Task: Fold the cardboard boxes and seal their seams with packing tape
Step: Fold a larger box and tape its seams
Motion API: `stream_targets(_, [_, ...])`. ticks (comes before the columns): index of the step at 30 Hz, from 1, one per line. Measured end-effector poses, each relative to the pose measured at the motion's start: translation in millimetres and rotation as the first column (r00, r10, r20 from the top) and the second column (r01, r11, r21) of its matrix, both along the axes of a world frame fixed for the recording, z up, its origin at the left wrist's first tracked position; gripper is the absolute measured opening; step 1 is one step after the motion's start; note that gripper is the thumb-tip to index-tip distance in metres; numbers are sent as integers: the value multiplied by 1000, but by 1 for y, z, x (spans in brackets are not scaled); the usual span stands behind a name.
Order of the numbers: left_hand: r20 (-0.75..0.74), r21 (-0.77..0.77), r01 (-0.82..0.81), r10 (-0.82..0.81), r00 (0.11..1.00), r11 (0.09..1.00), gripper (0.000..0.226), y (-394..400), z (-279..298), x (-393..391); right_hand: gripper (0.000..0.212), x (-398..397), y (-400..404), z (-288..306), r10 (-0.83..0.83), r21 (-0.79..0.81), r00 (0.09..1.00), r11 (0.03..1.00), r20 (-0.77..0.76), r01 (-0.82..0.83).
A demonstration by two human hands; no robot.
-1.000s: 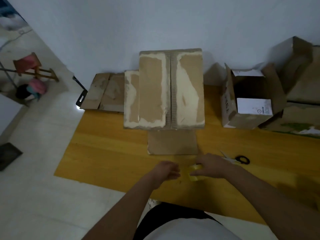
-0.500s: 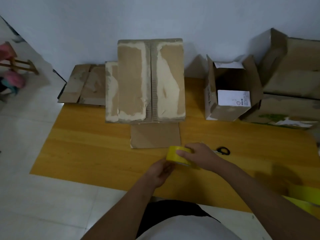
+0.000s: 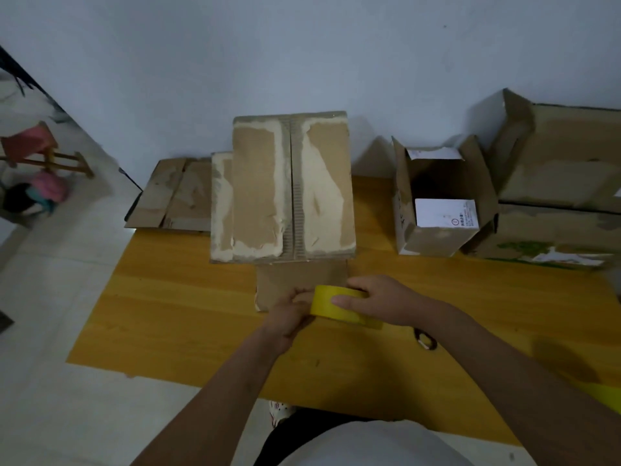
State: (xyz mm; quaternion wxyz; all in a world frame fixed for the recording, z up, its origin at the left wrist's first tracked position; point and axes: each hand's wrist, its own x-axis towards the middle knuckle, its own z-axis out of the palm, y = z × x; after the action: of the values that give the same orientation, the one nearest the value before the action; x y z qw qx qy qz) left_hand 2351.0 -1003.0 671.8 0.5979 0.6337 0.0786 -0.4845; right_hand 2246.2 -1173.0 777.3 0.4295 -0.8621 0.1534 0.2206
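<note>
Yellow tape (image 3: 336,306): roll held off the board (image 3: 168,304), in front of the box (image 3: 285,186)'s near flap.
Right hand (image 3: 379,299): reaches in from the right, fingers curled over the roll's top — thumb across its face.
Left hand (image 3: 289,314): fingers bent at the roll's left edge, pinching there.
Scissors (image 3: 425,341): on the board, just beside the right wrist.

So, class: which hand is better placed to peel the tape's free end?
Probably the left hand: its fingers pinch at the yellow tape roll's edge, while the right hand grips the roll.
</note>
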Motion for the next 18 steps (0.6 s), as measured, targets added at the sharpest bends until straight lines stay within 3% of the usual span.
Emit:
stream_targets(3, [226, -60, -93, 104, 969, 994, 29, 10, 22, 19, 68, 10, -11, 21, 38, -80, 999, 996, -12, -39])
stream_targets(8, [340, -272, -277, 361, 869, 922, 29, 30, 64, 60, 78, 25, -29, 25, 42, -360, 995, 930, -91, -72])
stream_targets(10, [361, -290, -319, 412, 837, 902, 30, 29, 69, 68, 86, 30, -32, 30, 20, -335, 997, 941, -70, -43])
stream_targets(14, [388, -232, -477, 530, 754, 848, 29, 35, 68, 80, 87, 36, -38, 48, 36, -138, 995, 989, -89, -48])
stream_targets(16, [400, -219, -526, 568, 719, 822, 30, 42, 69, 89, 88, 35, -42, 46, 18, -186, 995, 982, -102, -37])
stream_targets(18, [405, -218, -581, 614, 677, 784, 29, 48, 70, 94, 84, 34, -46, 39, 39, -371, 989, 924, -141, -90])
